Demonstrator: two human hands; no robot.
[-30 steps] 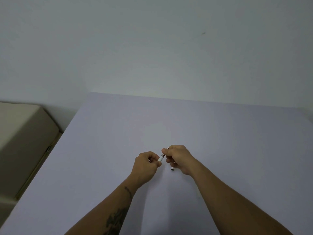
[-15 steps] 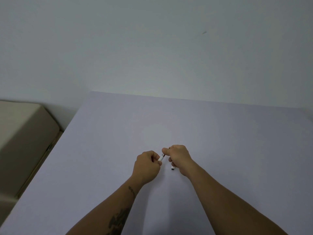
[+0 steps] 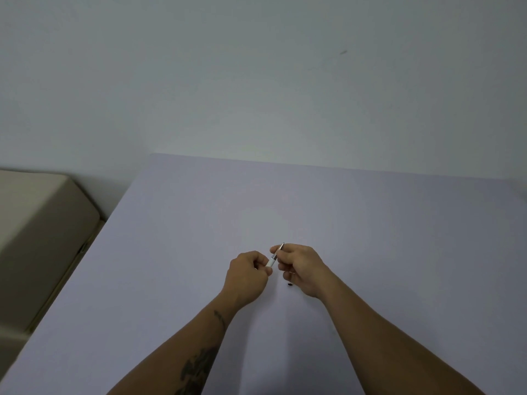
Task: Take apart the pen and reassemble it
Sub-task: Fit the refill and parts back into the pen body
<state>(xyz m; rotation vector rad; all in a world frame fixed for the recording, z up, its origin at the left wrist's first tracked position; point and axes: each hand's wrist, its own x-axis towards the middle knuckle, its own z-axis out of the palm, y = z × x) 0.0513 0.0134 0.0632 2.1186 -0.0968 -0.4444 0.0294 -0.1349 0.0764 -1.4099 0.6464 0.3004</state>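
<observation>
Pen (image 3: 274, 255) spans both hands above the counter (image 3: 385, 223) — left hand (image 3: 247, 276) clenched on the white barrel, right hand (image 3: 301, 266) pinching the tip. Likely unscrewing or rejoining; next needs a steady twist.

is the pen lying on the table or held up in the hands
Held up. The pen spans between the left hand and right hand, tilted with its metal tip up, above the table.
</observation>
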